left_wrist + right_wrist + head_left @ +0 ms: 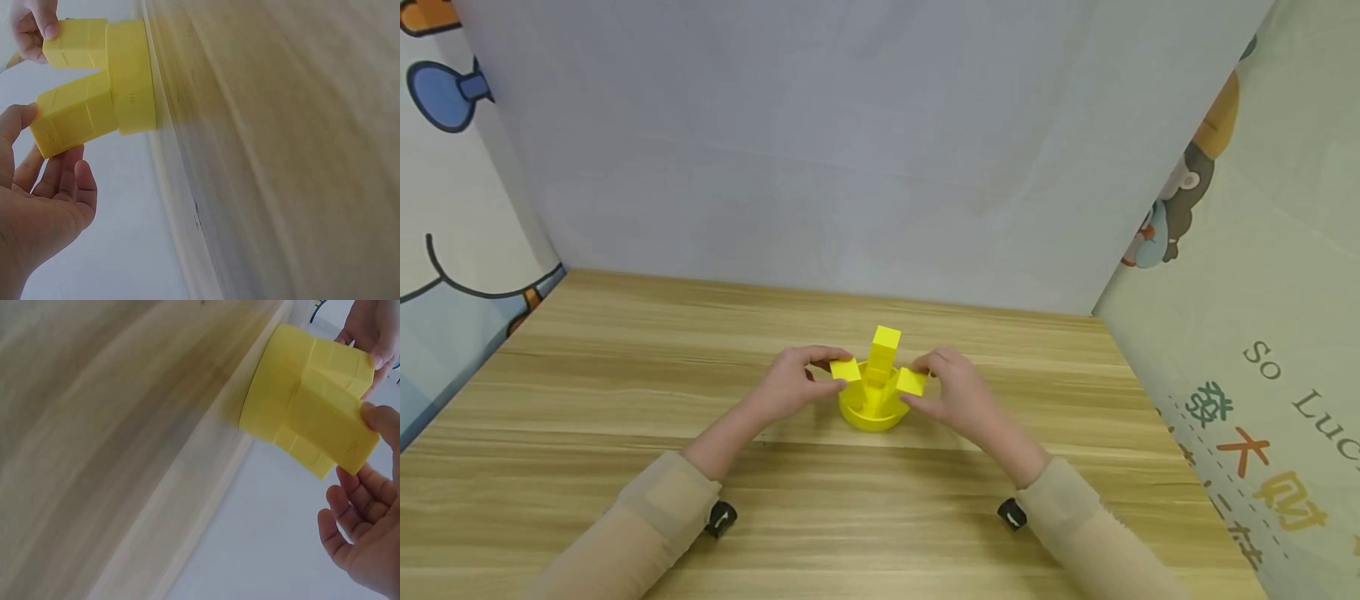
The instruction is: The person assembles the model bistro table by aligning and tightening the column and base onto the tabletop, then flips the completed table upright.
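A round yellow container [871, 422] stands on the wooden table, and three yellow rectangular blocks rise out of it. My left hand [786, 387] pinches the upper end of the left block [846, 370] between thumb and fingers. On the other side, my right hand [962, 396] pinches the top of the right block [912, 382]. Neither hand touches the rear block [886, 338], which stands taller in the head view. Seen from the left wrist, the left block [75, 115] leans outward from the container [132, 78]. Their lower ends are hidden inside the container wall.
The wooden tabletop [865, 517] extends around the container. A pale cloth wall [850, 150] rises behind its far edge, with printed cloths [1247, 367] at both sides. A small black device [721, 518] shows beside each sleeve cuff.
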Tool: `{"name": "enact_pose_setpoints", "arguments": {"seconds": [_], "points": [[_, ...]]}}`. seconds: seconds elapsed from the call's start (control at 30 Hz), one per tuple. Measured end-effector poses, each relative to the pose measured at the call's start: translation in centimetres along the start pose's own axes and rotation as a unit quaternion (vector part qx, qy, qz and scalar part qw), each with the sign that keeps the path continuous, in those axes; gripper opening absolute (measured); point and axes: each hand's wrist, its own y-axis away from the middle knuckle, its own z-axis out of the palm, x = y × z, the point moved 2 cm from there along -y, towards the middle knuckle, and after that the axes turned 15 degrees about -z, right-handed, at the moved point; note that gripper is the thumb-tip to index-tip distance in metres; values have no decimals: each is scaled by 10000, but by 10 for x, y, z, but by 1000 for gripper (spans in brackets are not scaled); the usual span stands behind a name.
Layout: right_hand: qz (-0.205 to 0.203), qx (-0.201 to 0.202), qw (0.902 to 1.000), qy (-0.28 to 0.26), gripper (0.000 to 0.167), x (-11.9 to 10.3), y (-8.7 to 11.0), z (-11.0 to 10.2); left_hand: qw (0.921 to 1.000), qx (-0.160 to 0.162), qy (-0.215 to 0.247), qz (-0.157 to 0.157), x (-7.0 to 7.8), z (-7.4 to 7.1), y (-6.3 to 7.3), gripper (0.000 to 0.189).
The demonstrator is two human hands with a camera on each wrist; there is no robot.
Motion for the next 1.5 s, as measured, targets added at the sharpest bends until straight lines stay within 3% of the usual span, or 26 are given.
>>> {"name": "enact_pose_setpoints", "arguments": {"seconds": [0.27,0.37,0.47,0.57,0.67,1.27,1.5], "points": [[568,80,9983,127,41,-8,-1,4,10000,5,5,4,-2,0,-2,37],[303,-70,9995,22,55,-4,0,3,10000,3,-6,4,-2,0,-2,37],[-361,-301,9987,-213,63,3,1,-1,10000,-3,-21,-3,-3,1,-3,37],[-990,-472,9934,-326,57,8,3,-6,10000,-14,-12,-23,-2,1,-3,37],[-1284,-537,9901,-207,47,8,3,-9,10000,-13,7,-39,-2,0,-3,37],[-1203,-696,9896,370,43,6,4,-8,10000,-10,-64,57,-1,-1,-2,37],[-1255,-270,9916,147,49,2,10,-7,9966,-44,-618,545,-4,0,-4,44]]}}
